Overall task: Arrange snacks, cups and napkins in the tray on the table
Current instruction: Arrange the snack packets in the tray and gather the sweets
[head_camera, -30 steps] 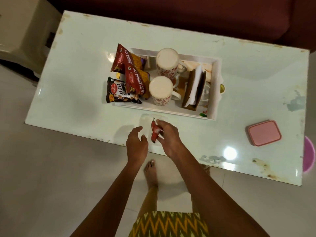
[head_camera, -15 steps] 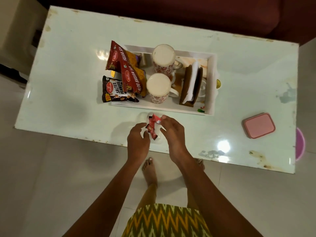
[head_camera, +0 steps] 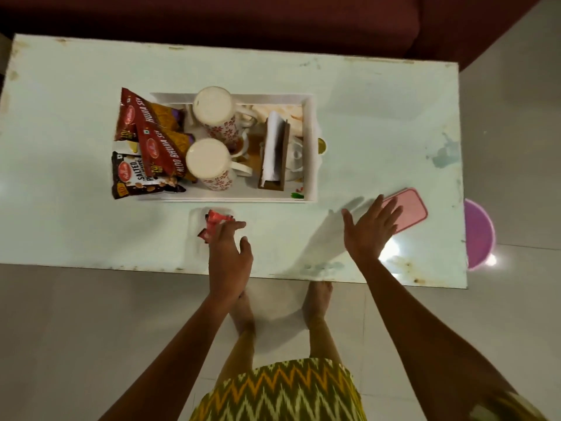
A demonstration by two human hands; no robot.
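A white tray point(head_camera: 312, 153) stands on the table. It holds two red snack packets point(head_camera: 151, 138), a dark peanut packet point(head_camera: 133, 177) hanging over its left edge, two floral cups point(head_camera: 212, 112) and a napkin holder point(head_camera: 274, 153) with white napkins. My left hand point(head_camera: 229, 253) pinches a small red wrapper point(head_camera: 214, 224) over a clear container point(head_camera: 198, 238) at the table's front edge. My right hand point(head_camera: 368, 227) hovers with fingers spread, just left of a pink lid point(head_camera: 409, 208), holding nothing.
The glass-topped table point(head_camera: 379, 117) has stains at its right end. A dark red sofa point(head_camera: 243, 16) runs behind it. A purple round object point(head_camera: 479, 235) sits on the floor at the right. My feet stand under the front edge.
The wrapper has passed from my right hand to my left hand. My right hand has let go and swung right toward the pink lid. The view shifted right.
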